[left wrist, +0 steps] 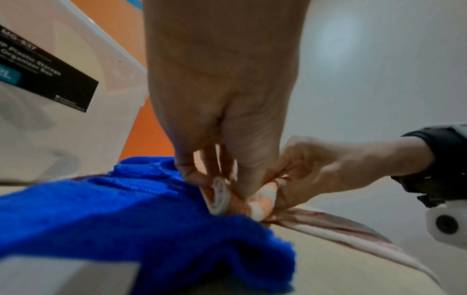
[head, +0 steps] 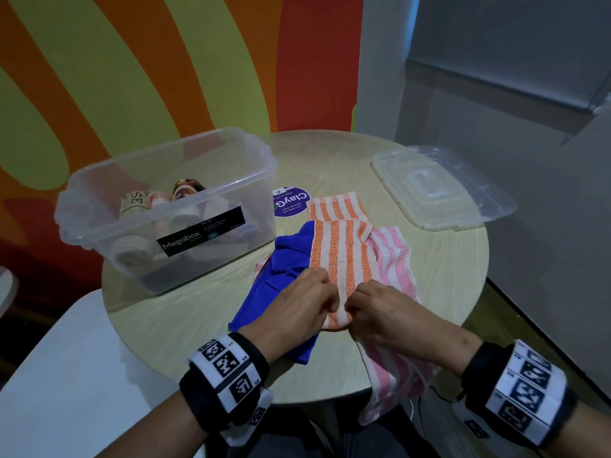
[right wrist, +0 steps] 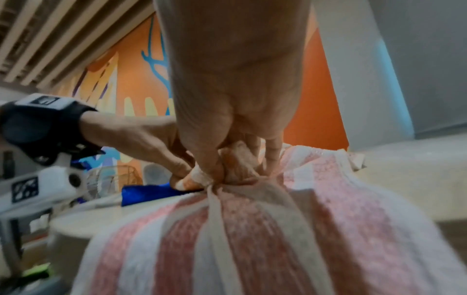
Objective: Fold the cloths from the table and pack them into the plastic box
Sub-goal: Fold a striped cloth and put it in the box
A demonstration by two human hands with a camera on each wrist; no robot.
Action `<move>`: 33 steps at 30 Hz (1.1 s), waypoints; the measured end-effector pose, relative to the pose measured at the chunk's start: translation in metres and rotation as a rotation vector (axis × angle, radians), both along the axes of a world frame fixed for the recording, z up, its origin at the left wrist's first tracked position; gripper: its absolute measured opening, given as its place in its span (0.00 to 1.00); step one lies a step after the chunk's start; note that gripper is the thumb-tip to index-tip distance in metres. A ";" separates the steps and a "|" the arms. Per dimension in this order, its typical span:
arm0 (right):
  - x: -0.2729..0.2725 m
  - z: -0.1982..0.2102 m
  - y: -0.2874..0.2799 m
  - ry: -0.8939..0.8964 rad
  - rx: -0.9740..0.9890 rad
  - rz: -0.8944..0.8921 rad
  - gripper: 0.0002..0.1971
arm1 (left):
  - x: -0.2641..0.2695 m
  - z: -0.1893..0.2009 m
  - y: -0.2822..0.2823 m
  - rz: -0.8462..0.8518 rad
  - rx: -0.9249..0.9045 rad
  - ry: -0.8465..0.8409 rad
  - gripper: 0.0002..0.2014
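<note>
Hands meet at the near end of the orange-striped cloth (head: pixel 337 256) in the head view: left hand (head: pixel 297 305) and right hand (head: pixel 383 312) both pinch its rolled edge, above a blue cloth (head: pixel 274 292) and pink-striped cloth (head: pixel 393 368) on the round table (head: pixel 198 312); the plastic box (head: pixel 165 209) stands left, holding rolled cloths, its lid (head: pixel 443 186) right. Left wrist view shows fingers (left wrist: pixel 192 171) curled round the roll (left wrist: pixel 220 195). Right wrist view shows the thumb (right wrist: pixel 209 159) clamping bunched fabric.

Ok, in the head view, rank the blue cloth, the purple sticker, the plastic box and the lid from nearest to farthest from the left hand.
From the left hand:
1. Blue cloth, directly beneath it.
2. Purple sticker and plastic box, sticker straight ahead, box ahead-left; too close to call.
3. Lid, far right.
</note>
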State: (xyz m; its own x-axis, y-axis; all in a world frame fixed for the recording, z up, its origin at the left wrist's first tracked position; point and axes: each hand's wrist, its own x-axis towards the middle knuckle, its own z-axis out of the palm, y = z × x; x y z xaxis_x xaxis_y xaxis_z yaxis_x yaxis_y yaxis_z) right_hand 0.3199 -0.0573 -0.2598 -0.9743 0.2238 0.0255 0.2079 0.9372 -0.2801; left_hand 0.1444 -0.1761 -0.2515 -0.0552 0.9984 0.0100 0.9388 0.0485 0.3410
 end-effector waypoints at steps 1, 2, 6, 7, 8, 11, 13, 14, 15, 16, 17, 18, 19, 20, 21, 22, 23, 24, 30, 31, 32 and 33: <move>-0.002 0.000 0.002 0.022 -0.036 -0.027 0.08 | -0.001 0.001 0.000 -0.040 -0.023 0.004 0.08; -0.005 0.001 0.005 0.037 -0.094 -0.059 0.06 | -0.002 0.002 0.001 -0.060 -0.055 -0.007 0.10; -0.011 0.010 0.028 -0.049 -0.350 -0.166 0.07 | -0.010 0.006 0.002 -0.070 -0.104 0.032 0.13; -0.011 0.011 0.033 -0.076 -0.391 -0.185 0.09 | -0.012 0.006 0.003 -0.065 -0.105 0.028 0.12; -0.011 0.011 0.038 -0.089 -0.424 -0.206 0.12 | -0.015 0.006 0.005 -0.057 -0.105 -0.006 0.12; -0.012 0.010 0.047 -0.119 -0.494 -0.231 0.16 | -0.024 0.005 0.010 0.025 -0.112 -0.225 0.15; -0.013 0.010 0.052 -0.160 -0.513 -0.224 0.17 | -0.028 0.004 0.013 0.110 -0.119 -0.354 0.10; -0.013 0.010 0.054 -0.177 -0.504 -0.215 0.18 | -0.030 0.003 0.014 0.151 -0.118 -0.396 0.08; -0.014 0.010 0.057 -0.191 -0.488 -0.205 0.19 | -0.030 0.004 0.016 0.181 -0.116 -0.429 0.07; -0.014 0.010 0.060 -0.202 -0.474 -0.194 0.20 | -0.031 0.004 0.018 0.200 -0.115 -0.448 0.06; -0.014 0.010 0.062 -0.213 -0.467 -0.190 0.21 | -0.032 0.005 0.021 0.210 -0.118 -0.455 0.07; -0.015 0.010 0.065 -0.226 -0.467 -0.194 0.22 | -0.032 0.007 0.024 0.217 -0.124 -0.456 0.07; -0.015 0.010 0.068 -0.241 -0.458 -0.201 0.22 | -0.032 0.008 0.027 0.226 -0.135 -0.453 0.08; -0.015 0.011 0.070 -0.259 -0.423 -0.205 0.21 | -0.033 0.009 0.030 0.237 -0.148 -0.450 0.08; -0.015 0.012 0.071 -0.271 -0.356 -0.211 0.19 | -0.034 0.009 0.033 0.252 -0.163 -0.449 0.08; -0.015 0.014 0.070 -0.259 -0.262 -0.223 0.17 | -0.036 0.009 0.036 0.271 -0.180 -0.448 0.08; -0.013 0.016 0.068 -0.213 -0.153 -0.242 0.15 | -0.036 0.009 0.039 0.290 -0.194 -0.445 0.08; -0.012 0.018 0.063 -0.132 -0.058 -0.252 0.15 | -0.036 0.009 0.040 0.306 -0.206 -0.440 0.08; -0.018 0.011 0.021 0.054 0.119 -0.011 0.15 | -0.036 0.010 0.047 0.338 -0.234 -0.425 0.08; -0.022 0.005 0.019 0.025 0.154 -0.011 0.13 | -0.037 0.010 0.049 0.349 -0.248 -0.422 0.09; -0.025 0.001 0.020 0.017 0.159 -0.026 0.11 | -0.038 0.011 0.051 0.357 -0.261 -0.419 0.09; -0.028 0.001 0.022 0.028 0.137 -0.041 0.08 | -0.038 0.012 0.051 0.360 -0.268 -0.414 0.08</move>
State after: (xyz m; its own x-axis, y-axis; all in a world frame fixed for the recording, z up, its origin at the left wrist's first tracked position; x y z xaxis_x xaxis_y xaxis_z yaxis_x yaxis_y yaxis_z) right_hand 0.2916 -0.0352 -0.2589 -0.9629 0.2557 0.0857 0.2404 0.9579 -0.1568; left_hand 0.1065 -0.1251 -0.2393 -0.3351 0.8811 -0.3337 0.6395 0.4728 0.6063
